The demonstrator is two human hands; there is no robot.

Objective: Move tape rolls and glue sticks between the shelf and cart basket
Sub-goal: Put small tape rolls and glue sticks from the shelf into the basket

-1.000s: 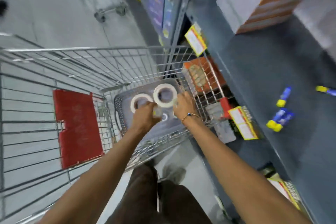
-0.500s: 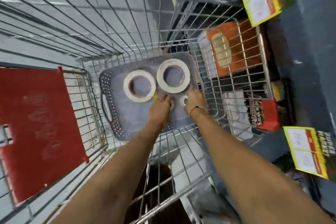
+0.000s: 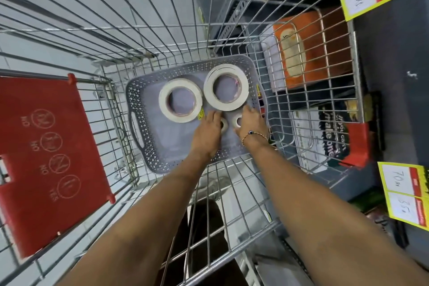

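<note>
A grey perforated plastic basket (image 3: 137,109) sits in the bottom of the wire cart (image 3: 162,30). Two large white tape rolls lie flat in it, one on the left (image 3: 162,102) and one on the right (image 3: 210,90). Just below them lie two small white tape rolls. My left hand (image 3: 206,132) reaches into the basket, its fingers curled over one small roll (image 3: 224,124). My right hand (image 3: 251,125), with a beaded bracelet at the wrist, has thumb and fingers around the other small roll (image 3: 238,121). No glue stick shows.
The cart's red child-seat flap (image 3: 46,158) lies at the left. Through the cart's right side are lower shelf goods: an orange box (image 3: 308,49) and a black-and-red pack (image 3: 336,139). Yellow price tags (image 3: 404,193) hang on the dark shelf edge at the right.
The view has tipped down and closer to the cart; the shelf top with glue sticks has left the frame. Both hands have sunk deeper into the grey basket, onto the two small rolls.
</note>
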